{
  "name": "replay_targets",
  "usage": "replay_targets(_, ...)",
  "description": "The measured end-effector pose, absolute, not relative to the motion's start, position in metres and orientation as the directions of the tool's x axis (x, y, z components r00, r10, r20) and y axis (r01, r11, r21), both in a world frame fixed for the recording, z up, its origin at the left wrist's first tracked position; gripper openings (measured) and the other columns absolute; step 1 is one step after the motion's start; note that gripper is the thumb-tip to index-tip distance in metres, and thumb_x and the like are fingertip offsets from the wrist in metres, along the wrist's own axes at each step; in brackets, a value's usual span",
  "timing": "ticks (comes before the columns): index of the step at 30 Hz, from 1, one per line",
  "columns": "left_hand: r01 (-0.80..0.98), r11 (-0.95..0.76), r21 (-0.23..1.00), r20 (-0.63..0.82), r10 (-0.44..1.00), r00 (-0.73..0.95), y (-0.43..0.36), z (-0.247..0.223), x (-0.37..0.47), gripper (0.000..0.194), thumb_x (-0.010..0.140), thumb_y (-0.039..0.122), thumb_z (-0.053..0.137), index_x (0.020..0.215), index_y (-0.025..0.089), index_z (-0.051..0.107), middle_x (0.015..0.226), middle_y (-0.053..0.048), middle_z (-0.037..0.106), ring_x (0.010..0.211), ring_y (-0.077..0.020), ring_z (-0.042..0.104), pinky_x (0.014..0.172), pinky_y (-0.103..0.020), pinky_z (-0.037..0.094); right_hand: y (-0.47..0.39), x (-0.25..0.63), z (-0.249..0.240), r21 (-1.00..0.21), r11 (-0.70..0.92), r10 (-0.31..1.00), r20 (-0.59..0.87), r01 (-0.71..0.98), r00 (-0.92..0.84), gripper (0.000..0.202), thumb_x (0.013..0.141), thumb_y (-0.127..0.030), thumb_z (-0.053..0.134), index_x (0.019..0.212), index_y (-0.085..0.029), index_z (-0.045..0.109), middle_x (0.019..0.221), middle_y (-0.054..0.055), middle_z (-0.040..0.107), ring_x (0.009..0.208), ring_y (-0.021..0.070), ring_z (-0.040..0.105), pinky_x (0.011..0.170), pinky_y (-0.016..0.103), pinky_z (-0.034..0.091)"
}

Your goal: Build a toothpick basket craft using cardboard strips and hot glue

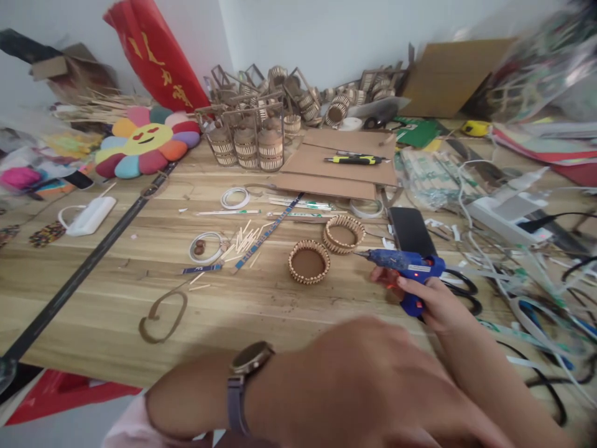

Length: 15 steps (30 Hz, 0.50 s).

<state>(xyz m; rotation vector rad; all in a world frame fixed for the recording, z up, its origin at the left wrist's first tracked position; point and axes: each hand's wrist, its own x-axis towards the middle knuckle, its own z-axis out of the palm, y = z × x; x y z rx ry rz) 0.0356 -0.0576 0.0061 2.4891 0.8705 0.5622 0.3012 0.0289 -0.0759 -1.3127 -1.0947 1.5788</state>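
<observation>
A blue glue gun [413, 264] with a small red light is in my right hand [436, 303], its nozzle pointing left. Just left of the nozzle stand two small round trays edged with short wooden sticks: a nearer tray [309, 279] with a brown bottom, and a farther tray [357, 239], seemingly touching at the rims. Close to the camera, my left hand [345, 379] reaches across to the right, with a watch [252, 359] on the wrist. Blur smears its fingers, so whether they grip anything does not show.
Loose wooden sticks [245, 239] lie left of the trays. Behind are cardboard sheets [340, 163] with a yellow utility knife [357, 160] and several small lantern-like pieces [246, 148]. A black phone [411, 230] and tangled cables [466, 289] crowd the right; a flower cushion [147, 142] sits back left.
</observation>
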Motion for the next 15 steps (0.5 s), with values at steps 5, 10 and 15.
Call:
replay_targets(5, 0.765, -0.57, 0.3, 0.304, 0.817, 0.489, 0.007, -0.017, 0.026, 0.016, 0.095, 0.029, 0.057, 0.101, 0.017, 0.066, 0.1, -0.008, 0.071, 0.103, -0.0243, 0.058, 0.095, -0.045, 0.045, 0.03, 0.298, -0.066, -0.973, -0.222, 0.971, -0.215, -0.061, -0.102, 0.038, 0.056, -0.054, 0.085, 0.07, -0.022, 0.07, 0.086, 0.006, 0.075, 0.083, 0.0218, 0.067, 0.077, 0.031, 0.052)
replay_targets(10, 0.785, -0.554, 0.278, 0.229, 0.832, 0.506, 0.028, -0.051, -0.006, 0.007, 0.089, 0.021, 0.066, 0.085, 0.022, 0.072, 0.094, -0.004, 0.072, 0.116, -0.0304, 0.049, 0.099, -0.053, 0.04, 0.03, 0.295, -0.066, -0.982, -0.187, 0.973, -0.18, -0.04, -0.143, 0.033, 0.063, -0.05, 0.082, 0.071, -0.021, 0.068, 0.087, 0.007, 0.073, 0.084, 0.0229, 0.066, 0.077, 0.034, 0.052)
replay_targets(15, 0.766, -0.59, 0.257, 0.314, 0.8, 0.511, 0.047, -0.052, -0.035, 0.023, 0.09, 0.012, 0.055, 0.088, 0.024, 0.075, 0.146, -0.007, 0.046, 0.131, -0.0327, 0.034, 0.107, -0.056, 0.036, 0.029, 0.296, -0.071, -0.974, -0.221, 0.963, -0.209, -0.052, -0.171, 0.036, 0.061, -0.051, 0.084, 0.068, -0.021, 0.067, 0.087, 0.006, 0.073, 0.088, 0.0223, 0.066, 0.086, 0.033, 0.05)
